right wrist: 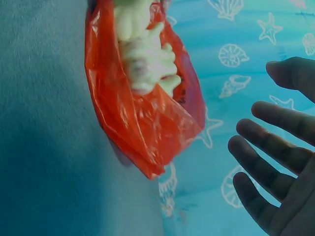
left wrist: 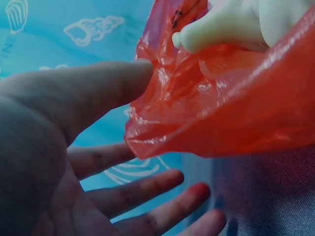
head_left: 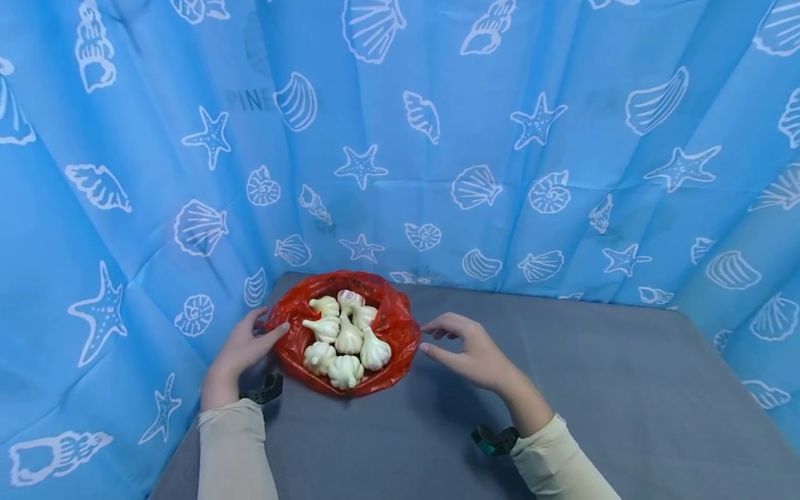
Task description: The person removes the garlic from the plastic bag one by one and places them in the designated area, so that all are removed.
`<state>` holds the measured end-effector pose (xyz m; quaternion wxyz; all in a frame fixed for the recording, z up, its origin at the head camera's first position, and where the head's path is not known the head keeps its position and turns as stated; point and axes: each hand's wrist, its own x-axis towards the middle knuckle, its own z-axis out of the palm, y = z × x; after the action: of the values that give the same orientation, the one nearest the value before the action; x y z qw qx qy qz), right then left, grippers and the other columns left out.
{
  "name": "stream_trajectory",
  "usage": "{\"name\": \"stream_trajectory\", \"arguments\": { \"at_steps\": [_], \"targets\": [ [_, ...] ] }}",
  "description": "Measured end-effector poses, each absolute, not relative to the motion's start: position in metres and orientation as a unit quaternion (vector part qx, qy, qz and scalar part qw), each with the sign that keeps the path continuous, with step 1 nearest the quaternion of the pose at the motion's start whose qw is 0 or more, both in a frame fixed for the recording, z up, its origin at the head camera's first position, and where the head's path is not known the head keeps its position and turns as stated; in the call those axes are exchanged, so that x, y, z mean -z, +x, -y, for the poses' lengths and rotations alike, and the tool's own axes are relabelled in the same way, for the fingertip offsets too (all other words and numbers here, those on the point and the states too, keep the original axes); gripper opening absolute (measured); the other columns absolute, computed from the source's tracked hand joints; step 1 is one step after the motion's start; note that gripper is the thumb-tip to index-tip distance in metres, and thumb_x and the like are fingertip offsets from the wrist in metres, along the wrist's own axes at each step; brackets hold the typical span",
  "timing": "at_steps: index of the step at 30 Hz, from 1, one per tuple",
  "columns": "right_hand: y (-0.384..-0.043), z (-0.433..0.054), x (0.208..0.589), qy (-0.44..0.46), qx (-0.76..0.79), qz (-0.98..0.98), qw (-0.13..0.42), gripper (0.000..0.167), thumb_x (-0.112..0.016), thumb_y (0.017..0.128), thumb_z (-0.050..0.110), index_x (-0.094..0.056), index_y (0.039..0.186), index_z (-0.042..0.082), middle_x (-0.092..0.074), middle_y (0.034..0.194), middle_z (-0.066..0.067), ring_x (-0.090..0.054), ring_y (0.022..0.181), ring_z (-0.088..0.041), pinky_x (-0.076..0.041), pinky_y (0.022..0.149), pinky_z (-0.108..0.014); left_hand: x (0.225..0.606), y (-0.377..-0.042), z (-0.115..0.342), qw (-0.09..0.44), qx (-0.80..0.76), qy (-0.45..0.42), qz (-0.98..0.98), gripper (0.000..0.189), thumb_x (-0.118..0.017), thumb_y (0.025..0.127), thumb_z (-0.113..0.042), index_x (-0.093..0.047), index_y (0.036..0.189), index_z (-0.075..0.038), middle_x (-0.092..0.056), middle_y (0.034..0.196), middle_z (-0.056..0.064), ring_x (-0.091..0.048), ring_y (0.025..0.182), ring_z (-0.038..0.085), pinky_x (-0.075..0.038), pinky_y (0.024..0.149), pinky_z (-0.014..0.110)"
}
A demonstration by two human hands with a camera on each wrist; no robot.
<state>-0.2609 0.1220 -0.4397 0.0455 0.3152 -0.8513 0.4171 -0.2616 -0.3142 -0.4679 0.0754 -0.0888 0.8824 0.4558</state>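
A red plastic bag (head_left: pixel 405 333) stands on the grey table with its mouth spread wide. Several garlic bulbs (head_left: pixel 348 338) lie inside it, pale and whole. At the bag's left edge is my left hand (head_left: pixel 246 344). Its thumb (left wrist: pixel 113 81) overlaps the rim in the left wrist view, and the fingers reach out loosely below; whether they touch the plastic I cannot tell. My right hand (head_left: pixel 471 351) hovers just off the bag's right side, fingers spread and holding nothing. In the right wrist view a gap separates its fingers (right wrist: pixel 266 162) from the red plastic.
Grey cloth covers the table (head_left: pixel 600 389), which stretches away to the right. A blue curtain (head_left: pixel 437 153) with white shells and starfish hangs behind and along the sides, close to the left hand. Each wrist wears a dark band (head_left: pixel 495 440).
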Motion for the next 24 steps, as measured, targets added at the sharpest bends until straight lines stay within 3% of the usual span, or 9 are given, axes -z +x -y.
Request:
{"name": "stream_trajectory", "arguments": {
  "at_steps": [7,12,15,24],
  "targets": [
    [-0.270,-0.099,0.448,0.305,-0.448,0.840,0.027,0.026,-0.078,0.097,0.024,-0.076,0.122,0.016,-0.074,0.116,0.001,-0.071,0.105,-0.026,-0.060,0.092,-0.042,0.470,-0.263,0.318,0.069,-0.474,-0.075,-0.874,0.090,-0.065,0.104,-0.044,-0.018,0.169,-0.004,-0.038,0.160,0.033,-0.045,0.143,0.050,-0.054,0.110,0.059],
    [-0.274,-0.076,0.456,0.304,-0.463,0.833,0.005,0.032,-0.077,0.098,0.027,-0.074,0.125,0.011,-0.073,0.119,-0.010,-0.069,0.107,-0.034,-0.061,0.090,-0.053,0.474,-0.263,0.318,0.065,-0.478,-0.050,-0.875,0.086,-0.069,0.103,-0.034,-0.022,0.167,-0.002,-0.042,0.158,0.032,-0.049,0.141,0.050,-0.058,0.106,0.055],
    [-0.277,-0.063,0.460,0.311,-0.456,0.834,-0.002,0.036,-0.076,0.099,0.030,-0.073,0.128,0.009,-0.072,0.123,-0.013,-0.068,0.110,-0.032,-0.060,0.092,-0.057,0.475,-0.262,0.319,0.067,-0.489,-0.043,-0.869,0.090,-0.073,0.101,-0.027,-0.019,0.168,-0.001,-0.040,0.159,0.034,-0.050,0.141,0.052,-0.059,0.104,0.054],
    [-0.283,-0.040,0.470,0.312,-0.425,0.849,-0.028,0.045,-0.078,0.097,0.027,-0.068,0.136,0.007,-0.069,0.132,-0.008,-0.065,0.116,-0.024,-0.058,0.099,-0.049,0.479,-0.261,0.319,0.070,-0.530,-0.039,-0.844,0.098,-0.079,0.097,-0.023,-0.015,0.169,-0.004,-0.045,0.155,0.035,-0.061,0.132,0.049,-0.063,0.097,0.048]
  ]
}}
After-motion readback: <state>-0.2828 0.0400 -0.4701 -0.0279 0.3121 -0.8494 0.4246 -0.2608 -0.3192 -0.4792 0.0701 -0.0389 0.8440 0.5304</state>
